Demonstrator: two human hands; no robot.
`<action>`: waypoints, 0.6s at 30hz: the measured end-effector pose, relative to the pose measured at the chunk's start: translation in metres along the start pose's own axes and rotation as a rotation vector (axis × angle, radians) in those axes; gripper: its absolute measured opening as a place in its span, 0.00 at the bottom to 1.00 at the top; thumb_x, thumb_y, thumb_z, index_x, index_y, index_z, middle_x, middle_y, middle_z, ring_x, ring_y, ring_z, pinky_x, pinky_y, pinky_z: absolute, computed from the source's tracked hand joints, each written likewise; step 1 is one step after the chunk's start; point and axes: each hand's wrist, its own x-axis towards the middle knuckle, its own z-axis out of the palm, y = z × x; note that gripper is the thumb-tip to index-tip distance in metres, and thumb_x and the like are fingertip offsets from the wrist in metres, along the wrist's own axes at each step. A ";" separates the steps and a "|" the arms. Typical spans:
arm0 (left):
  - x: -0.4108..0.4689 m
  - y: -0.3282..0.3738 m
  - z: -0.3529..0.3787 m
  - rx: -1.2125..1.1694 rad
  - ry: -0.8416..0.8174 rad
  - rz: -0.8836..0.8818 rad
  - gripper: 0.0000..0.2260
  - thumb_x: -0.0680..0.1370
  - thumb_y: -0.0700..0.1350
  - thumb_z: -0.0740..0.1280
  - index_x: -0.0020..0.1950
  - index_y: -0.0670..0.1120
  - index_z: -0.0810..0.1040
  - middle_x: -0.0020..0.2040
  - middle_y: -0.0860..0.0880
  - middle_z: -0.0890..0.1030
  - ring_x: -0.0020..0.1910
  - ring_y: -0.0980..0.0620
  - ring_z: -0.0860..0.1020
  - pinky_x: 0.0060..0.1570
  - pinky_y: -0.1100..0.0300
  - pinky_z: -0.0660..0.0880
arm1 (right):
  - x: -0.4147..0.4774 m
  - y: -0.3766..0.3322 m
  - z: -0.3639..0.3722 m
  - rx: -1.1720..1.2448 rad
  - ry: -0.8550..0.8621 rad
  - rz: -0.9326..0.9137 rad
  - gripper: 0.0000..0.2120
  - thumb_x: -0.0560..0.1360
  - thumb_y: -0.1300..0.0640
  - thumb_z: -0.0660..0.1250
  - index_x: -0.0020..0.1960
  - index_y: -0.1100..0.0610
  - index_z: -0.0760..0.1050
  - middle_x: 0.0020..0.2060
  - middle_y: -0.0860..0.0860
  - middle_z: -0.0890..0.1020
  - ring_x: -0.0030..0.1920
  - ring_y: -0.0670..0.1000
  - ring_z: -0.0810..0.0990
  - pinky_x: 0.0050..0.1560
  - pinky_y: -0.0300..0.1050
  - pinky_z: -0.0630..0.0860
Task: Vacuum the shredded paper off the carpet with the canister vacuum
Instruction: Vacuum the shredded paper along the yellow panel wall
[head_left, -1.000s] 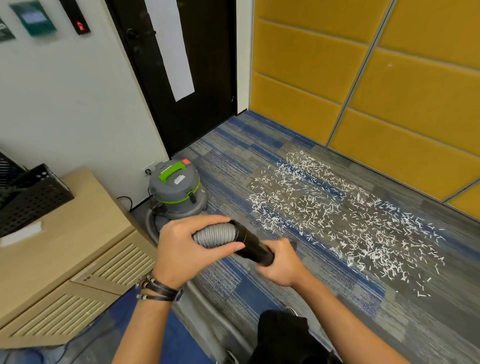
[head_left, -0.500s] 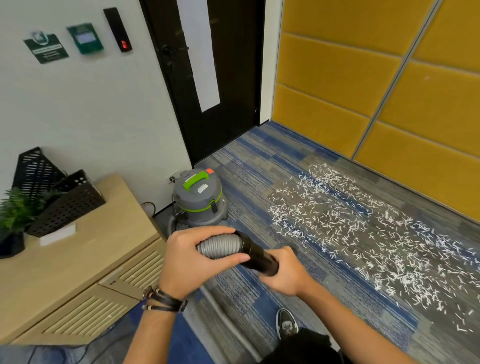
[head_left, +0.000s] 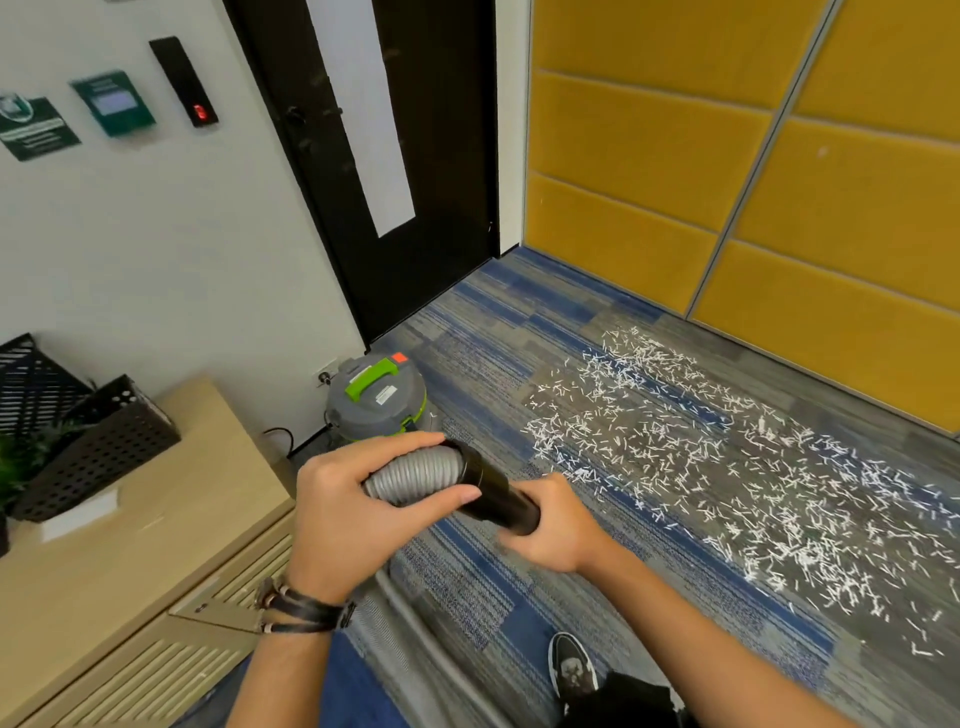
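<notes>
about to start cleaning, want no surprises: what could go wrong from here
The left hand grips the grey hose and the right hand the black cuff; the joint might slip apart.
The hose runs along the floor near the shoe, a possible trip.
The shredded paper spreads far from the canister vacuum; reaching it may tug the canister.

Bright, even indoor light fills the view (the white wall (head_left: 156, 249) almost washes out), and shadows on the carpet (head_left: 519, 332) are soft and faint. The wide lens tilts and bows the door (head_left: 441, 156) and yellow panels (head_left: 649, 130) toward the edges. The right hand (head_left: 556, 525) shows slight motion blur at its fingers.
</notes>
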 end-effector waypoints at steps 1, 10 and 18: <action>0.004 0.002 0.000 0.003 0.006 0.012 0.22 0.66 0.62 0.82 0.54 0.51 0.89 0.50 0.59 0.88 0.49 0.61 0.86 0.53 0.66 0.79 | 0.002 0.000 -0.003 -0.002 0.015 -0.012 0.07 0.64 0.59 0.71 0.35 0.55 0.73 0.26 0.54 0.76 0.27 0.55 0.74 0.30 0.53 0.71; 0.017 -0.009 0.033 -0.035 -0.200 -0.065 0.24 0.63 0.64 0.83 0.54 0.55 0.89 0.50 0.61 0.88 0.49 0.62 0.86 0.54 0.60 0.81 | 0.001 0.031 -0.009 0.035 0.005 0.072 0.10 0.67 0.61 0.74 0.34 0.54 0.72 0.27 0.53 0.77 0.27 0.54 0.76 0.29 0.51 0.71; 0.016 0.000 0.052 -0.042 -0.177 -0.051 0.24 0.64 0.64 0.83 0.54 0.54 0.89 0.50 0.62 0.88 0.49 0.63 0.86 0.53 0.59 0.82 | -0.017 0.046 -0.021 0.062 0.062 0.067 0.08 0.66 0.62 0.74 0.35 0.55 0.75 0.26 0.51 0.76 0.26 0.50 0.72 0.29 0.46 0.68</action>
